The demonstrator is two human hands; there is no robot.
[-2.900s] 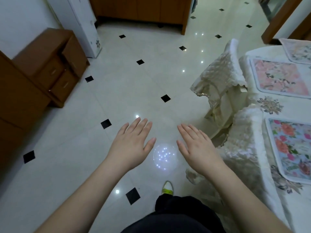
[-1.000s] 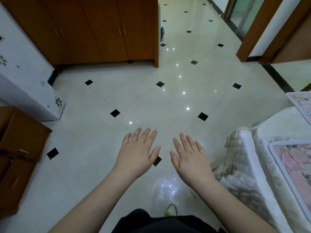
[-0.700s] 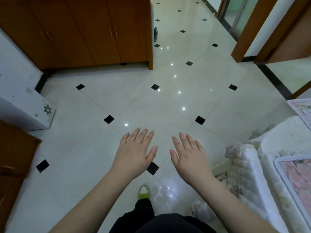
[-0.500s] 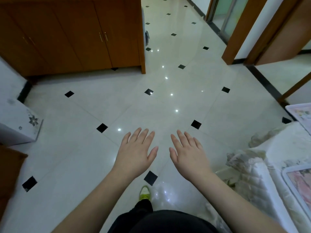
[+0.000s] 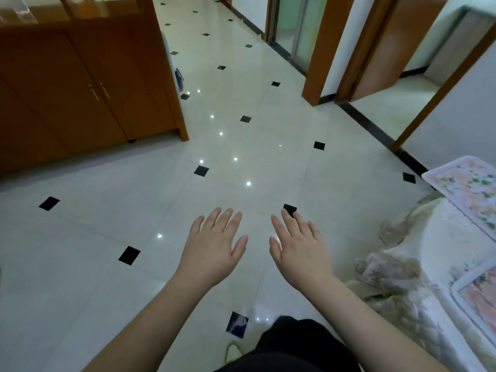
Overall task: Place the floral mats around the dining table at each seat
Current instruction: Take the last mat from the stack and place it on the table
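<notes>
Left hand (image 5: 212, 251) and right hand (image 5: 300, 251) held flat, fingers straight, empty, over floor (image 5: 107, 224). Floral mats (image 5: 472, 191) on table (image 5: 440, 237), well right of right hand.

The left hand (image 5: 212, 251) and the right hand (image 5: 300, 251) are held out flat over the shiny floor (image 5: 107, 237), side by side, holding nothing. On the right, two flowery mats (image 5: 472, 189) (image 5: 480, 294) lie on the white table (image 5: 440, 237). A brown cupboard (image 5: 80, 89) stands far left.
</notes>
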